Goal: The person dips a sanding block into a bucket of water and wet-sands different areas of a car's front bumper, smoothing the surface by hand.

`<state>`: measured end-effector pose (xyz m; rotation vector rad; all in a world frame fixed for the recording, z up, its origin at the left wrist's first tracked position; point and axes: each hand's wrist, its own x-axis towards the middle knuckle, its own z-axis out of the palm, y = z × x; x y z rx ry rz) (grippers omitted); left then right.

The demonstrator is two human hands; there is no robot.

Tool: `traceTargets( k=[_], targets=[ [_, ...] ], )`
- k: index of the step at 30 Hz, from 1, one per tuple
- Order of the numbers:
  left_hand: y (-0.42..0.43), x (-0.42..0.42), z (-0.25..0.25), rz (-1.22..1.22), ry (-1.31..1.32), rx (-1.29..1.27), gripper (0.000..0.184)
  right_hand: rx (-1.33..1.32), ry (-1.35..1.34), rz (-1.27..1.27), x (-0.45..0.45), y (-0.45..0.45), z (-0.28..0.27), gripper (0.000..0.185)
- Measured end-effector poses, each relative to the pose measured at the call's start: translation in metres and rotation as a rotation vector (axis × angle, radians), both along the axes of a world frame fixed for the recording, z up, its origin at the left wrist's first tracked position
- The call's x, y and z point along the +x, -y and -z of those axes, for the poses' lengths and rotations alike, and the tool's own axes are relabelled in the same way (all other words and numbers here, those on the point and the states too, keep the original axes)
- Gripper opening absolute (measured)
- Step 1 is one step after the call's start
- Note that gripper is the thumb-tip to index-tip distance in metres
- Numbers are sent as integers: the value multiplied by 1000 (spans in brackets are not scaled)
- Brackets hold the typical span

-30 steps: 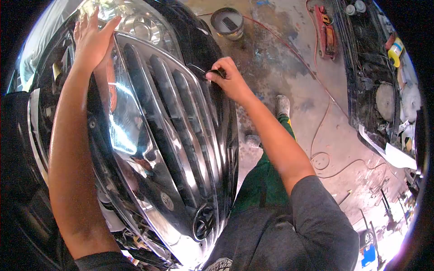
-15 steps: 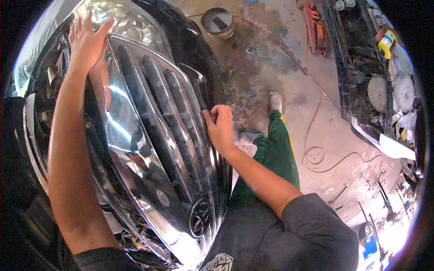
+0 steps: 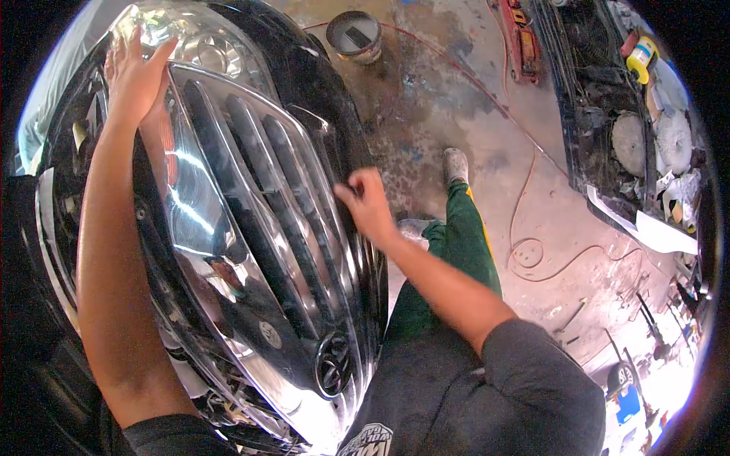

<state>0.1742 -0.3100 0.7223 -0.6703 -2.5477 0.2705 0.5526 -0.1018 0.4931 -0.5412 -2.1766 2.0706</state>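
Observation:
A chrome car grille [image 3: 262,167] with dark slats and a round emblem [image 3: 332,365] sits at the front of a black car. My left hand [image 3: 137,87] rests with fingers spread on the grille's far end, beside the clear headlight [image 3: 209,45]. Close to the grille's lower side, over the black bumper [image 3: 334,99], my right hand [image 3: 369,205] has its fingers curled in and its thumb toward the slats. Nothing shows in it, and slight blur covers the hand. Whether it touches the bumper I cannot tell.
A bucket [image 3: 354,38] with a dark block in it stands on the stained floor. A red floor jack [image 3: 523,45] and a thin hose [image 3: 517,205] lie to the right. A dark bench or rack [image 3: 601,99] holds round pads and a yellow-labelled bottle [image 3: 641,61].
The camera view has shifted slightly, so the scene sits further left. My right hand has moved a little up and away from the grille's edge. My left hand stays on the grille's end.

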Motion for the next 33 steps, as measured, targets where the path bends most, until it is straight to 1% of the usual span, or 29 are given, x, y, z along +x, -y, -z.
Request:
traceTargets(
  k=[2,3,4,5,7,8,10,13,14,16,18,19,21,22,25,27,28,31,32,33],
  targets=[
    [-24,29,-20,-63,48,-242,50,58,-125,62,-66,-9,2,35],
    [-25,30,-20,-51,40,-269,48,33,-145,106,-95,-13,4,36],
    [-24,30,-19,-40,32,-296,46,15,-111,77,-99,-18,0,35],
    [-5,8,-9,13,-11,-225,45,-3,-77,51,-101,-21,-4,35],
    [-6,7,-9,17,-21,-234,44,-41,-67,69,-50,-9,13,35],
    [-24,28,-20,-27,13,-320,43,-58,-62,77,-19,-4,19,35],
    [-32,39,-24,-55,45,-416,43,-173,153,-31,36,-4,15,35],
    [-26,31,-23,-27,25,-424,42,-159,78,-51,8,-13,16,36],
    [-23,26,-22,-39,24,-420,42,-145,7,-18,-18,-14,20,36],
    [-19,26,-21,-69,40,-421,41,8,-93,-11,-71,-25,18,35],
    [-17,23,-23,-65,34,-477,40,399,-248,90,-99,-40,3,34],
    [-15,19,-23,-49,18,-529,40,332,-189,90,-99,-51,-9,33],
    [-11,17,-28,27,-68,-725,39,200,-79,89,-96,-75,-24,30],
    [-16,20,-29,-75,-34,-813,49,264,-108,158,-91,-84,-25,25],
    [5,-4,-15,-36,24,-475,75,181,-33,216,-62,-100,-35,19],
    [8,-8,-11,-46,92,-259,98,181,2,48,-35,-95,-32,19],
    [10,-9,-10,-61,98,-249,98,180,20,-37,-24,-90,-29,20],
    [15,-15,-9,-80,127,-209,100,209,215,-322,-12,-74,-28,29],
    [16,-16,-8,-97,134,-208,100,188,246,-371,-12,-70,-29,46],
    [16,-17,-9,-104,140,-208,100,236,229,-384,-11,-65,-30,52]
  ],
)
